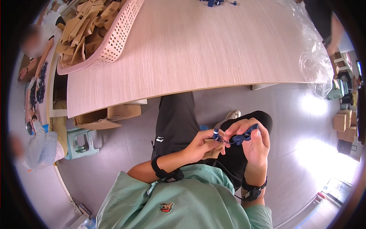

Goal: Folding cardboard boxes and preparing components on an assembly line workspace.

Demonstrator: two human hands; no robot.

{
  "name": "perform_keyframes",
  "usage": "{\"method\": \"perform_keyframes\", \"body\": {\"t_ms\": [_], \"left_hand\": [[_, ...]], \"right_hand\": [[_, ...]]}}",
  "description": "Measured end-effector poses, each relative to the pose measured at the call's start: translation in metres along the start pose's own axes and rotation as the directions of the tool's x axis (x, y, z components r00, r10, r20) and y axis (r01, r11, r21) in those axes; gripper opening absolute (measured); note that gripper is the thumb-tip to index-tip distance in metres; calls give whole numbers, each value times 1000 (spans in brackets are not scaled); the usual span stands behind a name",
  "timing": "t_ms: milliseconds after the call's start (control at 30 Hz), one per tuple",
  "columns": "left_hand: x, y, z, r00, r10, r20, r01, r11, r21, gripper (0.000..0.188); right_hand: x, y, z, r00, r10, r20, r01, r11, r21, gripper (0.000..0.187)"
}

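Note:
Over my lap, my left hand [202, 145] is closed on a small brown cardboard card [212, 150]. A blue earphone end [216, 132] with a pale band sticks up at its fingertips. My right hand [256, 147] grips a coiled bundle of dark blue earphone cable [246, 136] between thumb and fingers. A thin length of the cable runs between the two hands. The palm side of the left hand and part of the card are hidden.
Ahead stands a wood-grain table [198, 53]. A pink perforated basket [110, 49] of folded cardboard pieces [82, 28] sits on its left; blue earphones [213, 3] lie at the far edge. Clear plastic film [314, 57] hangs off the right. People work at far left, near a green stool [82, 143].

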State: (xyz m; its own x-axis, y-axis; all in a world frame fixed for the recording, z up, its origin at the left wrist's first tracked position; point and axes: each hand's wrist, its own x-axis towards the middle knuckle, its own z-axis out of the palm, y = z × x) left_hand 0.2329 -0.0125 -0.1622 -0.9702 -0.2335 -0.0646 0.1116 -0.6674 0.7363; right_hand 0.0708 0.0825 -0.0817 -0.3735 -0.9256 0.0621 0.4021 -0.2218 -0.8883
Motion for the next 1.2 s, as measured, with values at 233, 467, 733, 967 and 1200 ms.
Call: {"method": "perform_keyframes", "body": {"t_ms": [233,467,733,967,1200], "left_hand": [[2,0,7,994,-55,-97,48,997,-68,23],[3,3,11,994,-14,-110,10,999,-40,21],[0,4,8,994,86,-66,-77,989,128,16],[-2,1,9,990,94,-106,-78,986,150,20],[-4,3,12,979,99,-178,-58,973,222,24]], "right_hand": [[0,0,-1,1000,-17,8,17,1000,1,40],[-1,-1,0,1000,-13,21,13,1000,15,40],[-3,2,-2,1000,-20,-10,19,998,-56,41],[-3,1,-2,999,12,-38,-14,998,-68,42],[-3,0,-1,999,-19,-51,14,994,-106,41]]}}
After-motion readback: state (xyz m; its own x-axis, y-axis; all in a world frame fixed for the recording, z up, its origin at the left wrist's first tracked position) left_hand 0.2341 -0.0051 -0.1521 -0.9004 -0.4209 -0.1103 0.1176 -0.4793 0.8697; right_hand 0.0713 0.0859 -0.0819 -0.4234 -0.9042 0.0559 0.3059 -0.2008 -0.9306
